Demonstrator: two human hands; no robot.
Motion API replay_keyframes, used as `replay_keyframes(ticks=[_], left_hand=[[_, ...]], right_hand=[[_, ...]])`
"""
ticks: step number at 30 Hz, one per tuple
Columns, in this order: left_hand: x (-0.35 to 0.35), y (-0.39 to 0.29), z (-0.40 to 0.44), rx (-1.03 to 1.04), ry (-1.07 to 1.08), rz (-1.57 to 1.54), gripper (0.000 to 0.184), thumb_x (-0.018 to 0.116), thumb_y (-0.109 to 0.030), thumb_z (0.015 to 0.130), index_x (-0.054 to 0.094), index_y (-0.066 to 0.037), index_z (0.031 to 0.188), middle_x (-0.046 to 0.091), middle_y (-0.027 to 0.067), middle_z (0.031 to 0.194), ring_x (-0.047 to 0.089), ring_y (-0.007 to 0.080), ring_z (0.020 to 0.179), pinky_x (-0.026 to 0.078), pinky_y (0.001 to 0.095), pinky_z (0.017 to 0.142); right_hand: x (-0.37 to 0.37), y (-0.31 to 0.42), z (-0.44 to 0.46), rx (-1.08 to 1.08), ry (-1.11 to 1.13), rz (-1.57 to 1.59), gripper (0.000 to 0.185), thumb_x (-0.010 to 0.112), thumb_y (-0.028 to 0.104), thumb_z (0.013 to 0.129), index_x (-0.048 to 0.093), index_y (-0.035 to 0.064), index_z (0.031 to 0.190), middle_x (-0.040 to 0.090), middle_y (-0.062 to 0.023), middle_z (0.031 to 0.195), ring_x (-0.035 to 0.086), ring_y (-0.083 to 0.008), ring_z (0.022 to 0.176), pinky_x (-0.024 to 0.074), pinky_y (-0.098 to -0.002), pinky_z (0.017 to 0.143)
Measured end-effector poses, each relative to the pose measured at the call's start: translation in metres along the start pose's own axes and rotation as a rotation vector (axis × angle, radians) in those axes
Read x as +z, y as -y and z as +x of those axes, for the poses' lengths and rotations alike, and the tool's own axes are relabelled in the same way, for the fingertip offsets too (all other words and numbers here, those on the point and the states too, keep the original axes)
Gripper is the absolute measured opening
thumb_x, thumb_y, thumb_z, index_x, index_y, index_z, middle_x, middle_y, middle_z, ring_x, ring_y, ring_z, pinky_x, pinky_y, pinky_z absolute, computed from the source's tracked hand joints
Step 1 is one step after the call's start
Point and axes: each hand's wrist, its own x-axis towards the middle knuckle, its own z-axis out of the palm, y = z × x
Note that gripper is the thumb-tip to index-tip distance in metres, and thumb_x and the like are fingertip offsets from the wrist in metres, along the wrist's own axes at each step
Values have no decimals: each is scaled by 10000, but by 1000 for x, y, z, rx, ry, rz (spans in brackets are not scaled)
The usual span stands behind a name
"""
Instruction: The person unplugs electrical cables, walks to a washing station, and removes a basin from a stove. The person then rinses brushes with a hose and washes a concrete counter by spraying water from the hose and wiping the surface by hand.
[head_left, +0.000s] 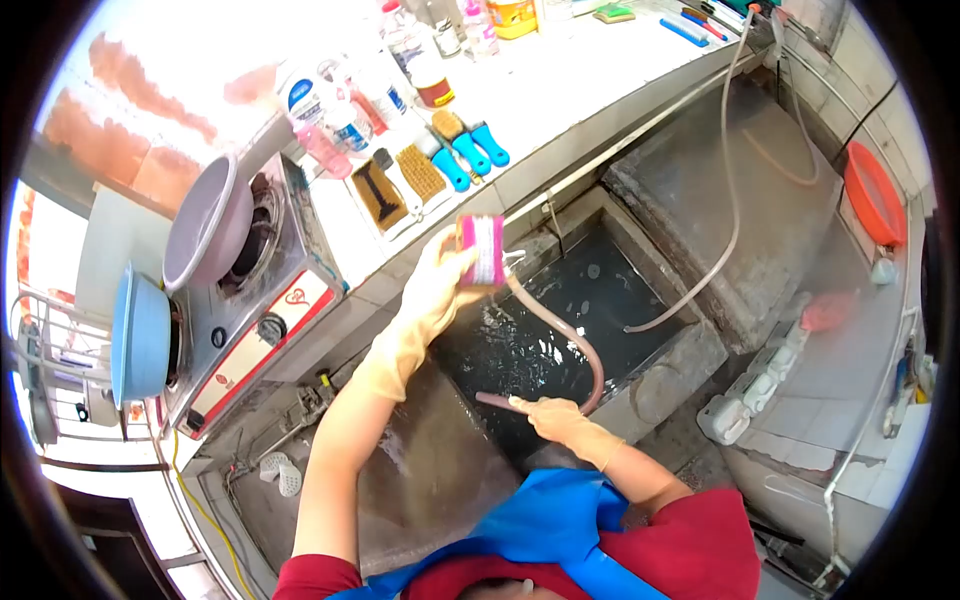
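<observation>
The left hand [440, 280] is curled around its load, fingers bent; the right hand [560, 420] is closed with its fingertips pinching a hose. Below, a white-tiled tabletop [575, 92] is lined with bottles and brushes. Beside it, dark water is held in a grey stone basin [655, 385]. Near its free end, the pinkish flexible hose [560, 322] is gripped over the water. A magenta-and-white rectangular scrubber [484, 250] is held up by the left hand near the tabletop's edge.
</observation>
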Motion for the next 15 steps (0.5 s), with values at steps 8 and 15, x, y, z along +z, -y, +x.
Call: replay_keyframes(ticks=[8, 15], left_hand=[[85, -62, 133, 200, -170, 138, 608, 627, -247, 956, 295, -30, 1416, 560, 171, 1219, 661, 278, 999, 596, 441, 768], [62, -36, 131, 217, -283, 554, 649, 627, -175, 937, 281, -76, 1477, 384, 173, 1446, 507, 242, 1206, 575, 386, 871]], right_hand=[[15, -9, -2, -31, -60, 120, 483, 454, 188, 947, 494, 323, 1409, 665, -173, 986, 665, -354, 898, 517, -460, 735], [25, -19, 2, -59, 22, 126, 480, 443, 169, 949, 493, 297, 1409, 677, -154, 1024, 667, -357, 929, 517, -469, 740]])
